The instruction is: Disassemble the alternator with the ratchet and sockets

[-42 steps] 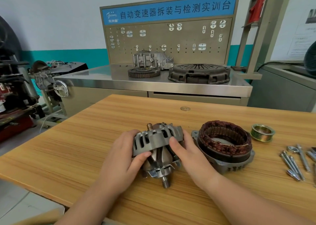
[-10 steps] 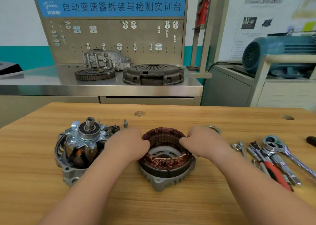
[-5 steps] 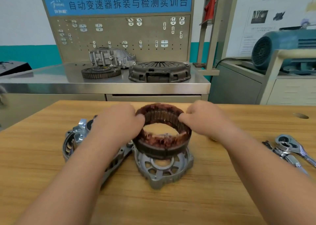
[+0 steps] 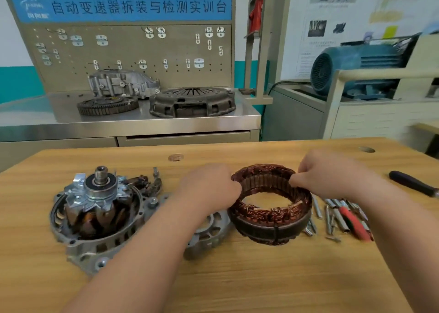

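Observation:
The copper-wound stator ring (image 4: 270, 215) is held between both hands over the wooden table (image 4: 237, 277). My left hand (image 4: 209, 186) grips its left rim and my right hand (image 4: 330, 172) pinches its far right rim. The grey end housing (image 4: 209, 232) it came from lies on the table just left of the ring, partly under my left forearm. At the left the rotor (image 4: 97, 194) stands shaft-up in the other aluminium housing half (image 4: 95, 248).
Long bolts, sockets and a red-handled tool (image 4: 351, 220) lie to the right of the ring. A black tool handle (image 4: 411, 184) lies at the right edge. Small brush parts (image 4: 147, 182) sit behind the rotor. A steel bench with clutch parts (image 4: 192, 101) stands beyond the table.
Both hands lifted the stator ring out of its grey housing and carried it to the right. The empty housing stays on the table.

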Demonstrator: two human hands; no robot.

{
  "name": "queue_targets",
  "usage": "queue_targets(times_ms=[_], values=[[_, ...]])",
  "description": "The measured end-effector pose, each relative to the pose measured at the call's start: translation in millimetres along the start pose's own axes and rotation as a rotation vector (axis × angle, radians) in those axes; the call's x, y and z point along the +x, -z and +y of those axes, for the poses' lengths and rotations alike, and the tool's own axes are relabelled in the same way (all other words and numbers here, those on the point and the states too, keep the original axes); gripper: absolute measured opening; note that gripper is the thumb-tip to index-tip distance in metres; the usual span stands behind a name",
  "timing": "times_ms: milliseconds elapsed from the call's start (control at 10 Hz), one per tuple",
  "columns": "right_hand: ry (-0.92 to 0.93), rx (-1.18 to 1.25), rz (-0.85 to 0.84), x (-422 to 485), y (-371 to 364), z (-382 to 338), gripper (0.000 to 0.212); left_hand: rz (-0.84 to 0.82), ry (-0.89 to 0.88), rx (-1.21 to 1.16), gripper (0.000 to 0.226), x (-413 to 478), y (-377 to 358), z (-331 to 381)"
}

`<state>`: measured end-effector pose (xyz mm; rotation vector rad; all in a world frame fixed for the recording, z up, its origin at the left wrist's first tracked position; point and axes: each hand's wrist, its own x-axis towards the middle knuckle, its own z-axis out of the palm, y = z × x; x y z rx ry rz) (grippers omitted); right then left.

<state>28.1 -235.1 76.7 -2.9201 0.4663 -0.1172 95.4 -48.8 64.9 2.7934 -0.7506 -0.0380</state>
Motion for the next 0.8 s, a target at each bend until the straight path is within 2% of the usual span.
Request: queue_targets(times_ms=[100, 200, 400, 700, 800], values=[[-0.064, -0.008, -0.061, -10, -8, 20, 0.039, -0.092, -0.047, 0.007, 0.029, 3, -20, 15], [-0.067, -0.012, -0.094, -12, -17, 30, 0.044, -0.124, -0.053, 0.053, 0.035, 3, -33, 18], [-0.06, 0.001, -0.111, 0, -39, 29, 0.045, -0.082, -0.002, 0.131, 0.027, 4, -42, 13], [-0.08, 0.019, -0.009, 22, -62, 27, 0.042, 0.037, 0.073, 0.137, 0.038, 8, -50, 16], [-0.09, -0.004, -0.009, 9, -49, 27, 0.054, 0.082, 0.046, 0.079, 0.051, -14, -46, 11]])
